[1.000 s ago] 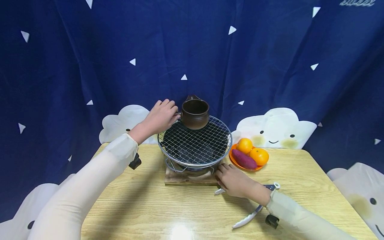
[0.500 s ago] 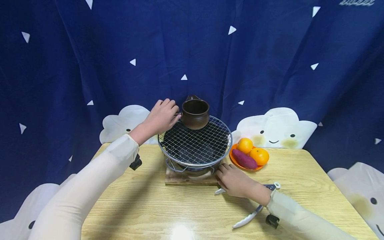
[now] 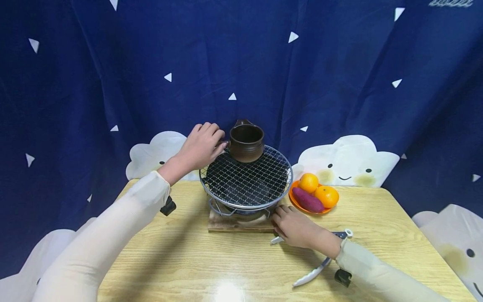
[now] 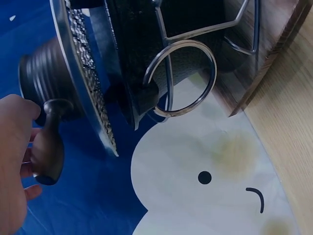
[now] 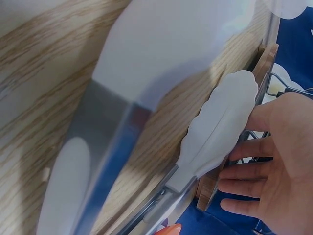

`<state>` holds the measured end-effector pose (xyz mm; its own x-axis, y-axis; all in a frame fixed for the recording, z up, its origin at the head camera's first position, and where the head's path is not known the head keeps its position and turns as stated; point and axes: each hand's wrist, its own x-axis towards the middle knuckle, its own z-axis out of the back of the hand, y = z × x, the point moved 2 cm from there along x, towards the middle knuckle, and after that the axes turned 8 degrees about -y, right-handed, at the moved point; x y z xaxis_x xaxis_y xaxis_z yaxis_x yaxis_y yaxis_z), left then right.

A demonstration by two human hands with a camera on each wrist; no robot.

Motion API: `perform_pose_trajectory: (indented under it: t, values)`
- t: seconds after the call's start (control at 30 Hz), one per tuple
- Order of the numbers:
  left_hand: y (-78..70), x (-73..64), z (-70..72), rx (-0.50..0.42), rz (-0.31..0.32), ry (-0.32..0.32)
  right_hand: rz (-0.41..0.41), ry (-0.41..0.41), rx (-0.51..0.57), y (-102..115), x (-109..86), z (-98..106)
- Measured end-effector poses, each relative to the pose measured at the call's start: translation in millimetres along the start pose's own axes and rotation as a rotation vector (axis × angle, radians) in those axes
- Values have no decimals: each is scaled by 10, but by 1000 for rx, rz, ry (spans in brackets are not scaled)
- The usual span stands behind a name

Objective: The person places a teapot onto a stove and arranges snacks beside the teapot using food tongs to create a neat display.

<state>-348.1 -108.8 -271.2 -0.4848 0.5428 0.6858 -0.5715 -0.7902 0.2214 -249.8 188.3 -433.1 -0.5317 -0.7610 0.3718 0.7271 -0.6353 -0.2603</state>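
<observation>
- Left hand (image 3: 201, 147) was clamped on the handle (image 4: 49, 152) of the pot (image 3: 247, 153)
- Pot was upright at the back of the grid (image 3: 249, 184); could not tell whether its whole base bore on the mesh
- Grid lay over the dark bowl (image 4: 137, 44), with a wooden board (image 3: 234, 226) underneath
- Right hand (image 3: 294, 224) was beside the board's near right corner, fingers apart and loosely bent, nothing seen in them; contact with the board could not be told
- Tongs (image 3: 307, 278) lay spread on the table (image 3: 196, 264), crossed over by the right arm, one white tip just beside the fingers
- Plate (image 3: 315, 213), with two oranges (image 3: 308, 183) and a sweet potato (image 3: 307, 200), was right of the grid
- Step in hand, as judged: steadying the pot by its handle
- Judged good practice: a snug hold close to the pot wall, since the weight sat to one side and a loose wrist could have tipped it
- Level base and light pressure seemed best, lest the grid tilt
</observation>
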Motion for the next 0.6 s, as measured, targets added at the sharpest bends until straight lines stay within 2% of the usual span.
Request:
perform_pose_trajectory:
  t: [0.3, 0.47, 0.6]
  values:
    - [-10, -79, 218, -34, 26, -34, 6, 7, -5, -5, 12, 12]
    - [-33, -202, 355, -64, 33, -58, 20, 3, -6, -11, 14, 12]
    - [-51, -333, 414, -103, 19, -105, 29, 2, 1, -23, 9, 23]
